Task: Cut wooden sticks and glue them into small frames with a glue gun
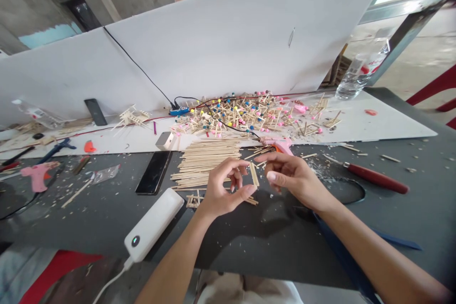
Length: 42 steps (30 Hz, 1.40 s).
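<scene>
My left hand point(228, 185) pinches a short piece of pale wooden sticks point(253, 175) between its thumb and fingertips, above the dark table. Just to the right is my right hand point(290, 175), its fingers apart and curved, with nothing visible in it. Behind my left hand lies a wide row of long thin wooden sticks point(203, 161). A small stick frame point(194, 200) rests left of that hand. Beyond my right hand, a pink glue gun point(280, 144) lies partly hidden by the fingers.
A white power bank point(155, 223) and a black phone point(154, 173) lie to the left. At the back is a pile of stick pieces with coloured balls point(231, 114). On the right are a red-handled tool point(377, 178) and a water bottle point(363, 69).
</scene>
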Each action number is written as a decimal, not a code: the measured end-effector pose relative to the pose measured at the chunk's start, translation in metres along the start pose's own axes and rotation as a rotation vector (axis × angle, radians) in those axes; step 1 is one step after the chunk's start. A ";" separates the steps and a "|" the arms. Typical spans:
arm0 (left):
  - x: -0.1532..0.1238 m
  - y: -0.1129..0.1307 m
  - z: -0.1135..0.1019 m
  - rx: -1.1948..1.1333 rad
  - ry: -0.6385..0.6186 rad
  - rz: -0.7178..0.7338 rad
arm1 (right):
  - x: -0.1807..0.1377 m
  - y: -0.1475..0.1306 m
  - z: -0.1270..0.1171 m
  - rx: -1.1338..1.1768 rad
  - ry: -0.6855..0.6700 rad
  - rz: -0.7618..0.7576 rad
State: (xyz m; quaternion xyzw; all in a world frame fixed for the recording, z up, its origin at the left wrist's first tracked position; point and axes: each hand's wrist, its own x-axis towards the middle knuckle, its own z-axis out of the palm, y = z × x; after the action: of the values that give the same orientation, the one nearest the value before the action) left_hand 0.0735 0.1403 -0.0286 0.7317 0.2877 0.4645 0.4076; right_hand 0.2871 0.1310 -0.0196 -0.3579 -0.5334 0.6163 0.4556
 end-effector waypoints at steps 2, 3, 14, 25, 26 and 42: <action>0.000 0.001 0.000 -0.008 -0.011 0.006 | 0.002 0.002 0.001 0.110 -0.016 0.067; 0.000 0.001 0.001 -0.012 -0.021 0.009 | 0.003 0.004 0.001 0.157 -0.038 0.098; -0.001 -0.003 0.005 -0.003 -0.069 0.047 | 0.002 0.012 0.008 0.375 -0.251 0.244; 0.003 -0.013 -0.004 0.125 0.299 -0.003 | -0.001 0.005 0.016 -0.704 -0.210 -0.164; 0.004 -0.013 -0.005 0.158 0.350 -0.003 | -0.003 0.008 0.021 -0.806 -0.283 -0.208; -0.101 0.015 0.005 0.734 0.017 -0.255 | -0.010 0.034 0.037 -1.168 -0.483 -0.202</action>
State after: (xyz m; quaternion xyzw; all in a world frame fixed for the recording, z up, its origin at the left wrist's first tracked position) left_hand 0.0382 0.0502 -0.0620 0.7833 0.5268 0.2824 0.1705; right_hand 0.2503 0.1087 -0.0474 -0.3460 -0.9002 0.2413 0.1081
